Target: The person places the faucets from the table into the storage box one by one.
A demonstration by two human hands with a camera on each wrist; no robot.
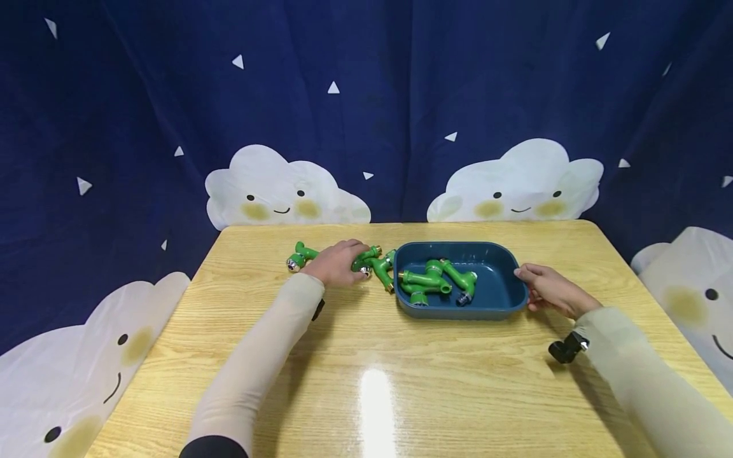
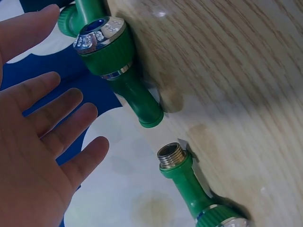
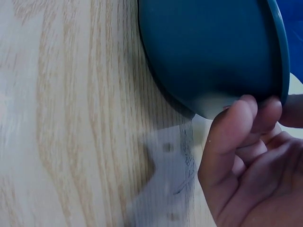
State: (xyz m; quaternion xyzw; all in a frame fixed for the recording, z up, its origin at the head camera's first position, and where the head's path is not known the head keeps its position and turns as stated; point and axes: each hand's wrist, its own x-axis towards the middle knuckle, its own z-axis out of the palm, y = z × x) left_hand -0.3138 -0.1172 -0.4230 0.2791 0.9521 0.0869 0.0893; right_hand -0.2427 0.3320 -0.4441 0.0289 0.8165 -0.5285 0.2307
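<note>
My left hand (image 1: pixel 338 262) reaches over the green pipe valves on the table, its fingers extended. In the left wrist view, the palm (image 2: pixel 42 151) faces a green pipe valve with a chrome cap (image 2: pixel 106 61), and a gap shows between fingers and valve. A second valve with a threaded metal end (image 2: pixel 184 177) lies nearby. From the head view, one valve (image 1: pixel 372 252) is partly covered by this hand, and another (image 1: pixel 382 272) lies against the tray's left side. My right hand (image 1: pixel 552 289) pinches the right rim of the dark blue tray (image 1: pixel 495 296) between thumb and fingers.
Several green valves (image 1: pixel 426 280) lie in the left and middle of the tray. One more valve (image 1: pixel 303 256) rests on the wooden table (image 1: pixel 458 381) left of my left hand. A navy curtain (image 1: pixel 389 114) with clouds hangs behind the table's far edge.
</note>
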